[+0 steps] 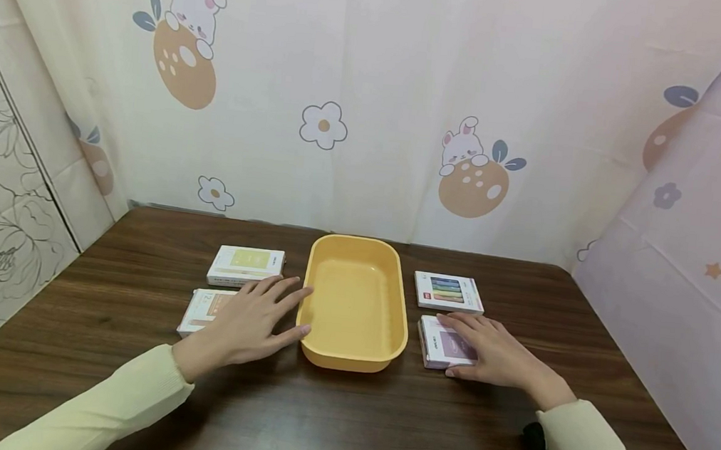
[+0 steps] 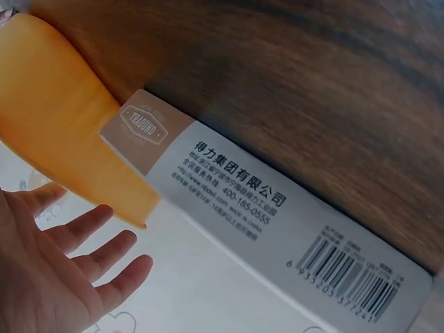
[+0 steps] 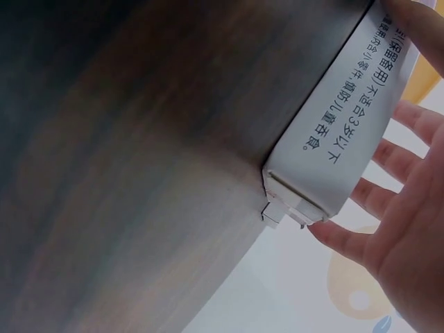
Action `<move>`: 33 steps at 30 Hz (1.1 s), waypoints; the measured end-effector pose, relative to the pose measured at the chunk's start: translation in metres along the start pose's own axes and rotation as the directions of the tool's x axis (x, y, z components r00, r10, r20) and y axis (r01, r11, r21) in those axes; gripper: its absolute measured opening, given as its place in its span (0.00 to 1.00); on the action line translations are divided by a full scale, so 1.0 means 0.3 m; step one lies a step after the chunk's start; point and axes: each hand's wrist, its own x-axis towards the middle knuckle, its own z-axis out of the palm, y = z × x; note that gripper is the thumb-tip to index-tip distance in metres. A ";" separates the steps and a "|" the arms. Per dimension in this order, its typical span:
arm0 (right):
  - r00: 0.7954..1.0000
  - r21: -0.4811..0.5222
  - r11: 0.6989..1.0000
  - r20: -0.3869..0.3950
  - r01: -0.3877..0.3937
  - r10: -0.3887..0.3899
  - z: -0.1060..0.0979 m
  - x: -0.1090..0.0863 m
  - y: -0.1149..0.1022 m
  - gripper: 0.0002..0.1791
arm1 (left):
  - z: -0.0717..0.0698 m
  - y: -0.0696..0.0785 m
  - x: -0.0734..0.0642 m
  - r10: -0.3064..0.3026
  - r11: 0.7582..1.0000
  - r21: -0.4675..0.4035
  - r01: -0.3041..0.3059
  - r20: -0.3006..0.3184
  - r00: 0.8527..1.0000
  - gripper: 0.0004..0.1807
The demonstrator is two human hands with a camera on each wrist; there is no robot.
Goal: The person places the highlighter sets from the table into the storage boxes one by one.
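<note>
A yellow plastic tray stands mid-table. My left hand is spread at its left side, fingertips near the rim, partly covering a white box with an orange label. That box's barcoded side faces the left wrist view, with the hand's fingers loosely spread past it. My right hand reaches over a white box with a purple label, thumb at its near edge and fingers across its far part. The right wrist view shows those fingers fairly straight and apart beside the box.
Behind the left hand lies a white box with a green label. A white box with a window showing coloured sticks lies behind the purple one. The dark wooden table ends at a patterned curtain.
</note>
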 end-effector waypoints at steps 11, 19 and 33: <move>1.000 0.026 1.000 0.013 -0.012 0.012 -0.004 0.011 0.006 0.43 | 0.012 0.001 0.005 0.010 1.000 -0.017 -0.009 0.018 1.000 0.35; 1.000 0.026 1.000 0.011 -0.004 0.004 -0.007 0.017 0.009 0.43 | 0.021 0.002 0.008 0.054 0.998 -0.022 -0.054 -0.021 0.998 0.32; 0.999 0.047 0.998 0.034 -0.044 0.043 -0.025 0.030 0.012 0.44 | 0.021 0.006 0.012 0.056 0.998 -0.028 -0.057 -0.022 0.998 0.32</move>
